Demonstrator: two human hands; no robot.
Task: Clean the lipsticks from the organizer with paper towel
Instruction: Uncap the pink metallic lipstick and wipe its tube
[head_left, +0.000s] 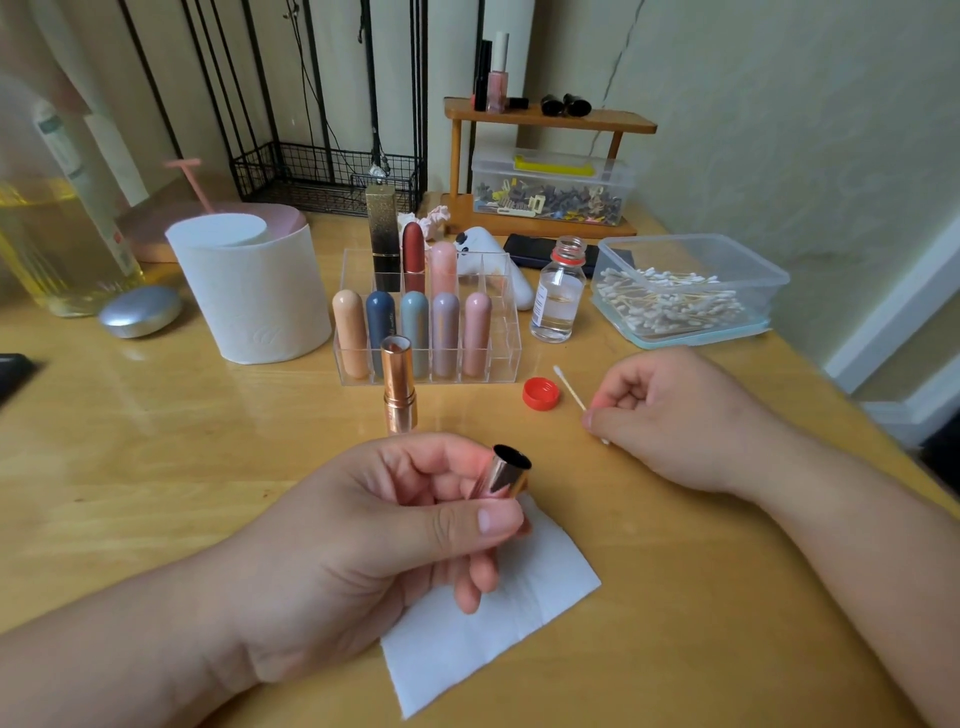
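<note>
My left hand (384, 540) grips a rose-gold lipstick cap (503, 474), open end up, just above a square of white paper towel (493, 618) lying on the wooden table (156, 467). The uncapped rose-gold lipstick (399, 387) stands upright in front of the clear acrylic organizer (511, 343), which holds several capped lipsticks in pastel, red and black-gold cases. My right hand (670, 415) pinches a cotton swab (567, 385) by its lower end, its tip pointing toward the organizer.
A paper towel roll (254, 296) stands left of the organizer. An open small bottle of clear liquid (558, 293) and its red cap (541, 393) sit to the right, beside a plastic box of cotton swabs (685, 291). A wooden shelf (545, 119) stands behind.
</note>
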